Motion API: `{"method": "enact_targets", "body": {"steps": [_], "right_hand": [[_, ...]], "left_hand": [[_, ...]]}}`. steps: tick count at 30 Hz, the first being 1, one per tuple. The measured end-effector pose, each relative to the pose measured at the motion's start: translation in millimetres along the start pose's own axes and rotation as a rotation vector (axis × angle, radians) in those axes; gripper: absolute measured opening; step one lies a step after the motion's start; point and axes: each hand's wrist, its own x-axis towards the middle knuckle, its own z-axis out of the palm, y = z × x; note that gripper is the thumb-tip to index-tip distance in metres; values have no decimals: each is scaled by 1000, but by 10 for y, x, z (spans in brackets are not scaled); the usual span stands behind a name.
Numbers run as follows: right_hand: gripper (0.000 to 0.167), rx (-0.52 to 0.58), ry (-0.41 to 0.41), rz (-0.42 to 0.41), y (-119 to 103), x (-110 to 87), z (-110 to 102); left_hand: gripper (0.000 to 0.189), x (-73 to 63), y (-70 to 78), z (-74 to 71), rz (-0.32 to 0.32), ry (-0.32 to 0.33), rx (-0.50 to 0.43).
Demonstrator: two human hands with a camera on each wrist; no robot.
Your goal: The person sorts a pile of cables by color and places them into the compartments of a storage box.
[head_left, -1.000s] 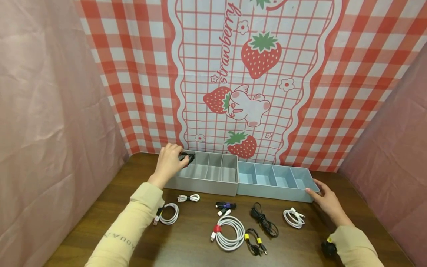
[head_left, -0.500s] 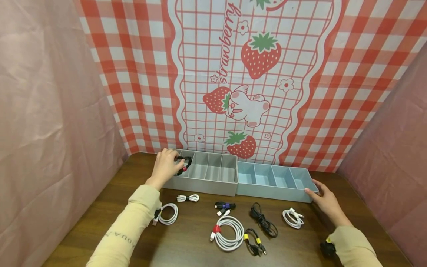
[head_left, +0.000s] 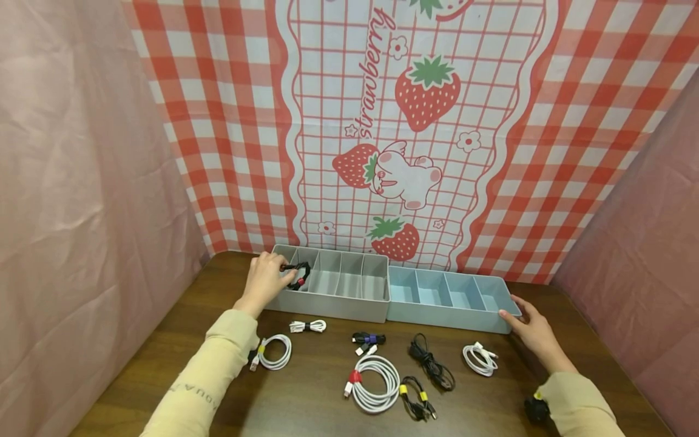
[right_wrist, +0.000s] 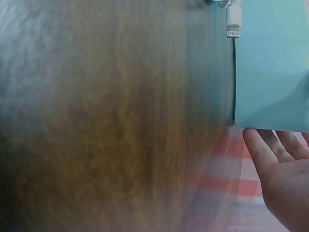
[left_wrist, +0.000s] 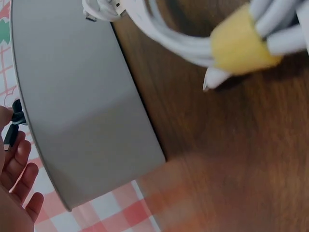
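Red-and-white checked cloth point(head_left: 235, 152) with strawberry prints hangs behind a brown wooden table point(head_left: 322, 419); pink drapes point(head_left: 82, 182) close both sides. Along the back stand a grey divided box point(head_left: 338, 306) and a blue divided box point(head_left: 448, 318), end to end. Over the past second the left hand point(head_left: 263, 279) has shifted leftward and a little lower, bringing the black cable point(head_left: 307, 272) with its red tie towards the grey box's left end; by my judgement, that puts it over one of the two leftmost compartments, though which I cannot tell; it is not yet let go. Thumb and fingers pinch the cable, its loop jutting out to the right of the fingers.

Meanwhile the right hand point(head_left: 535, 328) keeps its place, holding the blue box's right corner lightly, thumb at the front and fairly straight fingers against the end.

Nearer the person, other cables lie unchanged: a white cable with a yellow tie point(head_left: 289, 352), a small white bundle point(head_left: 317, 325), a purple-tied cable point(head_left: 369, 338), a red-tied white coil point(head_left: 392, 383), a yellow-tied black cable point(head_left: 423, 396), a long black cable point(head_left: 431, 361) and a white cable at the right point(head_left: 478, 348); these remain untouched by either hand.
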Motion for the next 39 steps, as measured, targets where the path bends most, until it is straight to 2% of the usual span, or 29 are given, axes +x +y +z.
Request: {"method": "enact_targets", "body": {"steps": [8,21,28,35,39], "right_hand": [[76,14,-10,6,17,3,5],[76,10,20,-8,65,29,-4],[76,13,17,-1,69,30,22],[77,6,6,8,52,28,7],[78,6,-2,15,43,26,2]], "left_hand": [[27,-28,-4,56,-35,-3,-1],[28,-12,0,133,-67,26,-68],[27,-39,-2,174,-92,-18,-110],[18,-58,-14,261,-54,5,-152],[18,-52,-17,272,-56,5,-172]]}}
